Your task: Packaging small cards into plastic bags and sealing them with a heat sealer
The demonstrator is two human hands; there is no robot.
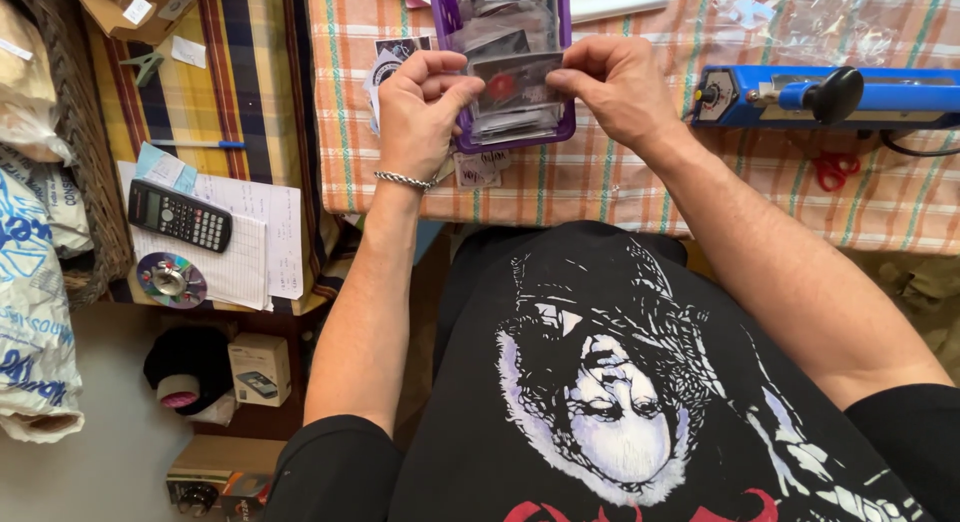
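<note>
Clear sleeved card (pixel 515 85), red-spotted, flat

A home craft or packing corner, by the look of it — checked tablecloths (pixel 620 182) over the tables; a blue heat sealer (pixel 830 94) and red scissors (pixel 835 169) on one; a calculator (pixel 180 215) on handwritten sheets (pixel 255 244) on the other; a wicker basket (pixel 85 152), small boxes (pixel 258 369) and tape (pixel 178 391) on the floor.
</note>
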